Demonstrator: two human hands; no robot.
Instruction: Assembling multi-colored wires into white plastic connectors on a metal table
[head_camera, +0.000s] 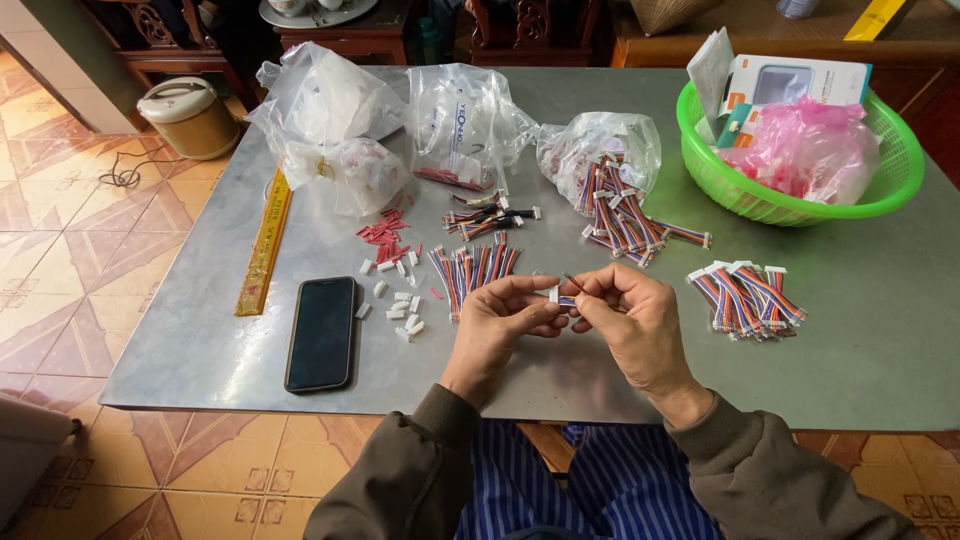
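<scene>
A small white plastic connector housing (553, 294) sits pinched between the thumb and fingertips of the left hand (500, 325), held just above the near middle of the grey metal table (860, 350). The right hand (632, 325) is closed on a short bundle of thin multicoloured wires (570, 290), its end touching the housing. The step in hand looks like seating the wire ends into the housing. That seems to call for steady alignment and a firm push, with the left fingers bracing the housing.

Just beyond the hands lies a row of loose multicoloured wire bundles (472, 272), and left of it a scatter of small white housings (398, 296) and small red pieces (384, 232). A black smartphone (322, 333) lies further left, beside a yellow ruler (264, 245). To the right rests a pile of wire bundles with white ends (748, 297). Clear plastic bags (330, 125) and a green plastic basket (890, 195) stand along the far side.
</scene>
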